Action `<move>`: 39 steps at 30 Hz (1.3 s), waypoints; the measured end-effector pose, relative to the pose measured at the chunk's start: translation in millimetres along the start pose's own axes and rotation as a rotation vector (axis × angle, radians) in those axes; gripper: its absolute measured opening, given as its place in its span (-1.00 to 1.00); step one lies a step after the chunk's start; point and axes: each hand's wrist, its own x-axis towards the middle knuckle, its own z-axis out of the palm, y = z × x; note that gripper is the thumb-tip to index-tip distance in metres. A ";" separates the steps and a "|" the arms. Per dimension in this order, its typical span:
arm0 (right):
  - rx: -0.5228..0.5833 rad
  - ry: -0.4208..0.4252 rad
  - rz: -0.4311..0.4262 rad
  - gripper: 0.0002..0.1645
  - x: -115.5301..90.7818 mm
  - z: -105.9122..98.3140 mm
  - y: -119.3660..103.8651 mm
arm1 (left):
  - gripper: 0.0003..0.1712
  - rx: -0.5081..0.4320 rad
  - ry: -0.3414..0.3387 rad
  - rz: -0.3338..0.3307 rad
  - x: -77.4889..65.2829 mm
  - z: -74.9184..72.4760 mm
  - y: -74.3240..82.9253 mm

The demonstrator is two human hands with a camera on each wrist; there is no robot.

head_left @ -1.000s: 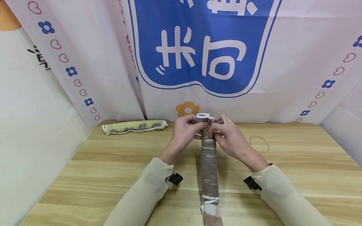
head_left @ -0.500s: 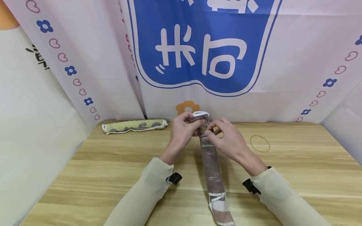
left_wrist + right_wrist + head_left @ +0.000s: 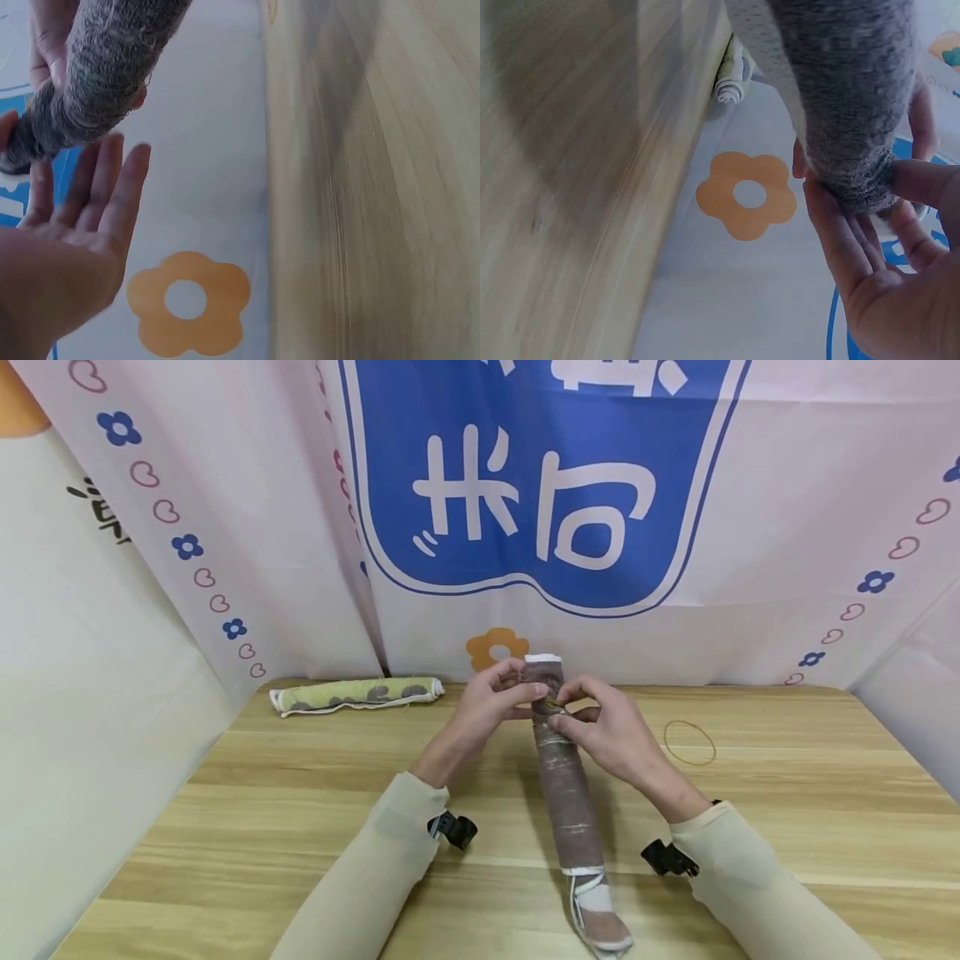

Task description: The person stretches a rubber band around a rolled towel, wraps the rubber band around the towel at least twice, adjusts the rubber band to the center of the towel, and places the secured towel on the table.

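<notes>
A brown towel [image 3: 566, 793], rolled into a long tube, is held by its far end in front of the backdrop. Its near end points toward me, with a loose white-edged flap. My left hand [image 3: 487, 697] grips the roll just below the white top rim, thumb across the front. From the other side, my right hand [image 3: 611, 731] pinches with thumb and index finger at a thin yellowish rubber band [image 3: 553, 702] around the roll. In the right wrist view, the towel [image 3: 847, 82] narrows at the fingers of the right hand [image 3: 900, 300]. Fingers partly hide the band.
A second rolled towel [image 3: 360, 695], yellow-green with grey patches, lies at the table's back left edge. Another rubber band [image 3: 715, 748] lies on the wooden table [image 3: 787, 835] to the right. A printed cloth backdrop [image 3: 787, 527] stands behind the table.
The towel's near end has swung right and its flap has loosened further. The top rim has turned from an open loop to a flat edge. Both hands stay at the far end, fingers shifting slightly.
</notes>
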 end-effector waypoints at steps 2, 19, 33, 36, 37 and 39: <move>0.045 -0.013 0.008 -0.78 0.9 -0.5 0.3 | -0.80 -0.038 -0.022 -0.028 0.4 -1.8 0.1; 0.014 -0.010 -0.087 -0.71 1.6 8.8 6.7 | -0.75 -0.007 0.139 -0.074 -2.9 1.6 4.5; -0.263 0.112 -0.207 -0.89 -2.6 14.9 -2.8 | -0.73 0.083 0.280 0.069 -8.7 15.2 9.9; -0.388 0.117 -0.167 -0.79 -6.8 16.9 -10.7 | -0.72 0.150 0.309 0.137 -9.7 18.5 11.8; -0.420 0.117 -0.156 -0.71 -8.1 17.6 -12.9 | -0.72 0.168 0.311 0.152 -10.1 19.2 12.2; -0.454 0.127 -0.147 -0.61 -9.9 19.3 -14.4 | -0.71 0.185 0.310 0.164 -10.7 19.4 12.5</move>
